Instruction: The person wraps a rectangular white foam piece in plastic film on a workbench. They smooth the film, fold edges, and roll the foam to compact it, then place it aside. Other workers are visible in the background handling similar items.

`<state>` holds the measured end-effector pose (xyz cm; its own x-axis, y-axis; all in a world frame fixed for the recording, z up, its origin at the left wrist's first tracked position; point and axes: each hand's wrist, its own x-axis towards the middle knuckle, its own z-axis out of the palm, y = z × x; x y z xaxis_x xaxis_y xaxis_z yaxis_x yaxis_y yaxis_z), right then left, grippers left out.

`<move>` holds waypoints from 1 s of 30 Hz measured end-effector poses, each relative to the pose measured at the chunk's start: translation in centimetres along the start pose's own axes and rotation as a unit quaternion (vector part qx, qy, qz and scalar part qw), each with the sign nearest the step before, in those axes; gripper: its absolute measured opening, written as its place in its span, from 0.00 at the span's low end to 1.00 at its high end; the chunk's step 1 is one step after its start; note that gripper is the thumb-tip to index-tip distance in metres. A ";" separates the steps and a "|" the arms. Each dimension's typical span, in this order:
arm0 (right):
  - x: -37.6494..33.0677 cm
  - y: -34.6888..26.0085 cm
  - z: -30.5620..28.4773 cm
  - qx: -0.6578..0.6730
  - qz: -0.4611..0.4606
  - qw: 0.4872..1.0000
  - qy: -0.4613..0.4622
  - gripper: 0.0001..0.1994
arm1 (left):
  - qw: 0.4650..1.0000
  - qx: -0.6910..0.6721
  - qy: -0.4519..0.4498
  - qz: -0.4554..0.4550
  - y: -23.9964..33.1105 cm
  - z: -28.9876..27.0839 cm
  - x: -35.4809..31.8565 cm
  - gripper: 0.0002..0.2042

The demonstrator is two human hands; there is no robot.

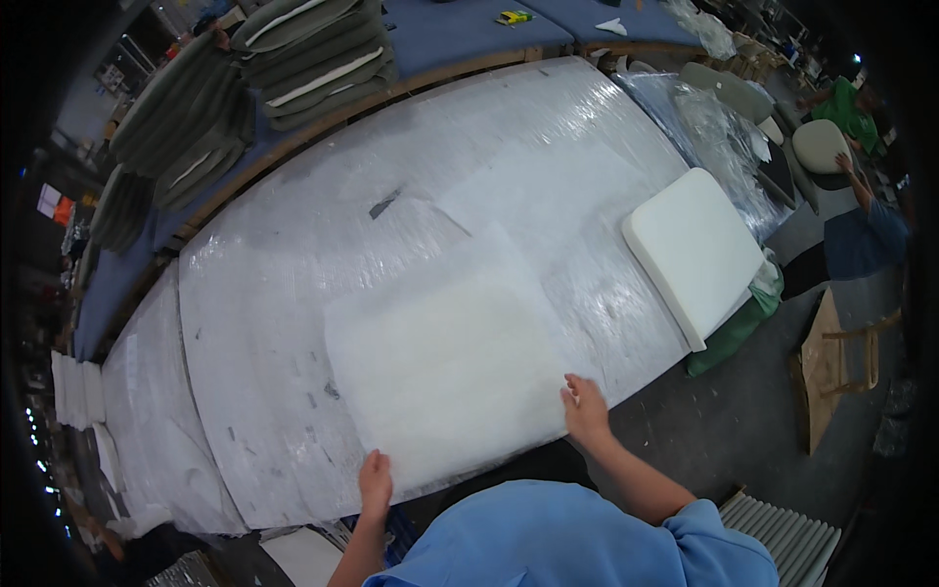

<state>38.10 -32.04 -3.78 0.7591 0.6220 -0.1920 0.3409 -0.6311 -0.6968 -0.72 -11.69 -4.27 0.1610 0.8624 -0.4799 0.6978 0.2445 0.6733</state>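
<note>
A thin, soft white sheet, like wadding [450, 367], lies flat on the plastic-covered worktable [293, 284] in front of me. Its near left corner area meets my left hand [375, 481], whose fingers are curled closed at the edge. Along the right edge, my right hand [586, 411] has its thumb and fingers apart, with nothing visible between them. Farther right, a thick white foam seat cushion [696, 249] with rounded corners rests near the table's edge. Beneath the cushion hangs some green material [734, 335].
Stacks of grey cushions [318, 64] stand on a blue-topped bench [469, 34] beyond the table. At the right are crumpled clear plastic [719, 122], a wooden chair frame [841, 362] and a person holding a pale cushion [822, 147]. Grey ribbed pieces [782, 533] stand at lower right.
</note>
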 end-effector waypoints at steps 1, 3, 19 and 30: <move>-1.2 0.7 1.7 -0.029 0.022 0.999 -0.011 0.21 | 0.997 0.062 -0.041 0.010 0.3 0.8 -0.3 0.14; -1.6 0.9 3.4 -0.051 0.050 0.997 -0.029 0.27 | 0.999 0.040 0.008 -0.008 1.0 2.8 -0.9 0.16; 4.0 2.5 4.0 0.089 0.261 0.956 -0.096 0.32 | 0.961 -0.162 -0.045 -0.220 1.9 1.5 2.5 0.27; 4.9 2.0 4.4 0.293 0.331 0.888 -0.131 0.37 | 0.897 -0.388 -0.027 -0.207 0.1 1.5 1.9 0.32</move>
<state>40.06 -28.18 -9.21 0.5049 0.3392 -0.7937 -0.5363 -0.5972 -0.5964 0.68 -10.71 -5.91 0.0480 0.6081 -0.7924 0.0115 0.7929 0.6092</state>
